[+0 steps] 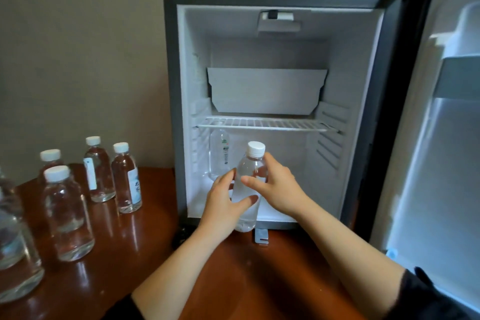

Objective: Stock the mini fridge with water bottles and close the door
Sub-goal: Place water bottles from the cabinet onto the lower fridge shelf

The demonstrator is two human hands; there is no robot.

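Stocking step in hand: your left hand (224, 206) and right hand (279, 189) both curl fingers and thumb round the upright water bottle (253, 165) at the mouth of the mini fridge (172, 112) lower compartment; next move, I judge, is to stand it beside the bottle inside (220, 153), then let go.

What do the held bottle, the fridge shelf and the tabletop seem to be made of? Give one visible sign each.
Bottle: probably clear plastic; see-through wall, white cap.
Shelf: white-coated wire, judging by thin parallel bars.
Tabletop: glossy reddish-brown wood or veneer; it shows mirror-like reflections.
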